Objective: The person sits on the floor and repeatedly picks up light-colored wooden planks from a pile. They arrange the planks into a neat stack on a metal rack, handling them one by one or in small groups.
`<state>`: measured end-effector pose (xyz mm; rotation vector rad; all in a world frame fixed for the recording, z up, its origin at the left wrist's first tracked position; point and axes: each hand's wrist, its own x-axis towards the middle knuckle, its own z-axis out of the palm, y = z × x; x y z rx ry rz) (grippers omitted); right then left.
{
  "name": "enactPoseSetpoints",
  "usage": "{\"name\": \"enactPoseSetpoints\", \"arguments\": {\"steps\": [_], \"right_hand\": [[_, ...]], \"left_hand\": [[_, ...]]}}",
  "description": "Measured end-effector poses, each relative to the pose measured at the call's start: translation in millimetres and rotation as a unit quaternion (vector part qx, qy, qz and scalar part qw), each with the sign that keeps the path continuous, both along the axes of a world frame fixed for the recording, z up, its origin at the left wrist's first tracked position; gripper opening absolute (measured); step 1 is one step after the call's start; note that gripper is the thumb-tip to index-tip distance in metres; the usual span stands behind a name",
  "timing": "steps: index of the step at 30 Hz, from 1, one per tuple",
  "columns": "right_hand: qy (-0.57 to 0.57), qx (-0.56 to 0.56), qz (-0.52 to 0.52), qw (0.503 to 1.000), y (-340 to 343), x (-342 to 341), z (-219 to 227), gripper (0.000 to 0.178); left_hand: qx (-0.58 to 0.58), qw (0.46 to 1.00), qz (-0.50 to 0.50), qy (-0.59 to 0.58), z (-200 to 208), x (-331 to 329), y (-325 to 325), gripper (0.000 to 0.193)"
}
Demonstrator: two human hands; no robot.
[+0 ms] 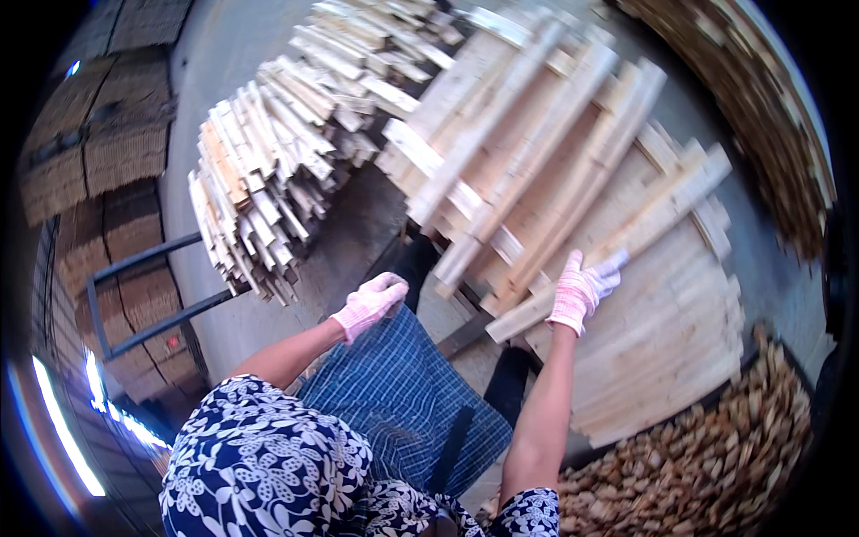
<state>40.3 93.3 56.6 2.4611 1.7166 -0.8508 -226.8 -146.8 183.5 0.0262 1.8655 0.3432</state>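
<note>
My right hand (583,291), in a pale pink knit glove, is closed over a long pale wooden plank (658,210). The plank lies slanted across crosswise slats on a broad layer of boards (662,358). To its left several similar planks (537,152) lie roughly parallel, with gaps between them. My left hand (371,306), gloved alike, hangs in front of my blue checked apron (385,380), away from the wood. Its fingers are curled in, and nothing shows in them.
Left of the boards stands a large stack of loose wooden strips (268,161), with a dark metal frame (143,268) beside it. Brown bundled stacks (116,134) line the far left. Many short wood pieces (698,456) fill the lower right; more timber (761,116) is piled at the upper right.
</note>
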Motion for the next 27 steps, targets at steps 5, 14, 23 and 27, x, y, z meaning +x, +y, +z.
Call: {"name": "enactPoseSetpoints", "arguments": {"steps": [5, 14, 23, 27], "right_hand": [[0.059, -0.045, -0.076, 0.994, 4, -18, 21, 0.097], [0.092, 0.042, 0.163, 0.981, -46, 179, 64, 0.082], [-0.042, 0.019, 0.486, 0.873, 107, 274, 42, 0.078], [-0.136, 0.071, 0.484, 0.861, 150, 291, 17, 0.075]], "left_hand": [[0.005, 0.997, 0.039, 0.068, -16, -85, 17, 0.034], [0.127, 0.94, -0.109, 0.298, -162, -207, 72, 0.055], [0.129, 0.948, -0.15, 0.25, -197, -277, 93, 0.064], [-0.017, 0.845, -0.32, 0.429, -131, -194, 176, 0.06]]}}
